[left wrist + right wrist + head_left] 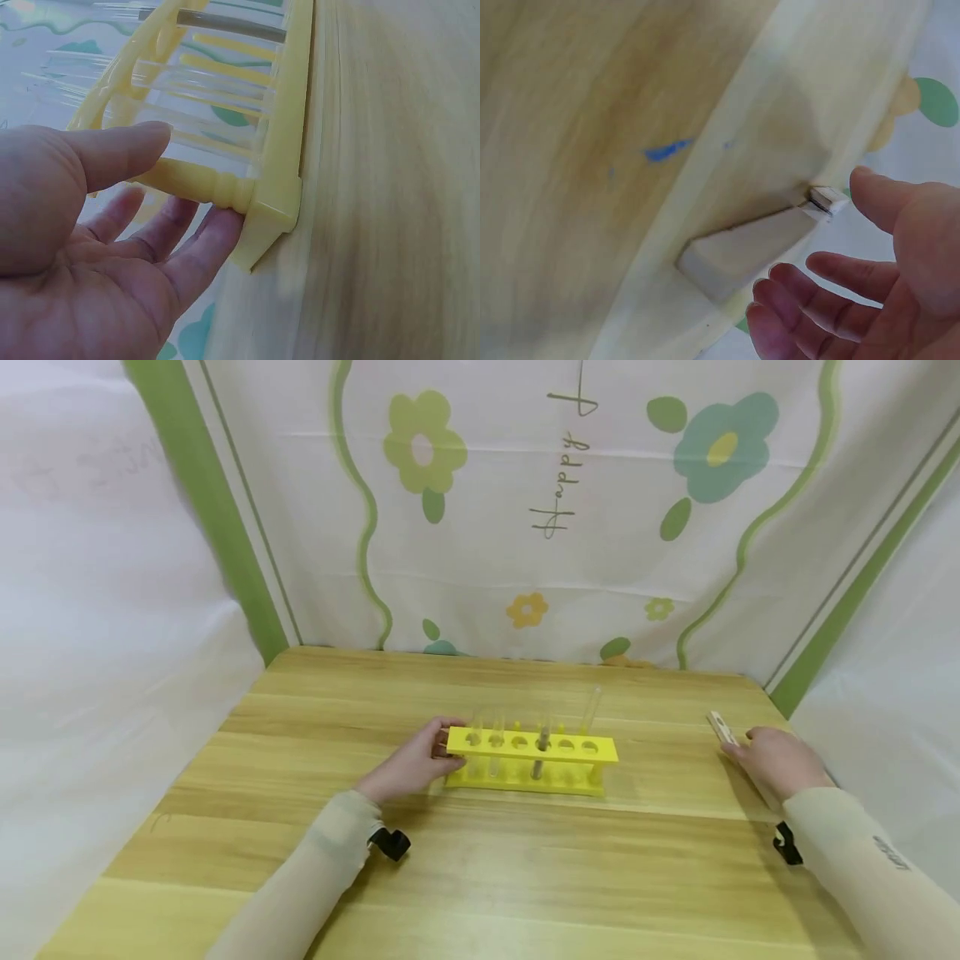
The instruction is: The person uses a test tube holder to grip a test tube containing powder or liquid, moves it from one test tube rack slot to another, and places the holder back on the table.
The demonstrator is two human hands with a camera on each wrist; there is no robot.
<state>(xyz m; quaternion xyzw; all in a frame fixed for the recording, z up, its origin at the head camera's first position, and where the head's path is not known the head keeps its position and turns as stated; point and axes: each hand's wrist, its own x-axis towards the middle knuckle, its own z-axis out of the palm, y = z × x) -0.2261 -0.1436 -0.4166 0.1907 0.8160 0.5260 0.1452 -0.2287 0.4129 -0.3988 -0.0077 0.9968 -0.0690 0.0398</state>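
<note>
A yellow test tube rack (532, 743) stands on the table. My left hand (420, 758) holds its left end, the thumb in front and the other fingers around the end post (195, 180) in the left wrist view. Clear test tubes (498, 727) stand in the holes nearest this hand, and a tube with dark contents (537, 768) stands farther right. One more clear tube (592, 710) slants up behind the rack. At the right, my right hand (783, 762) hovers over a slim pale wooden clamp (742, 251), its fingers spread and apart from it in the right wrist view.
The wooden table (480, 877) has its far edge against a flower-printed cloth (480, 552). White cloth hangs at both sides. A blue mark (667, 150) shows on the tabletop near the wooden clamp.
</note>
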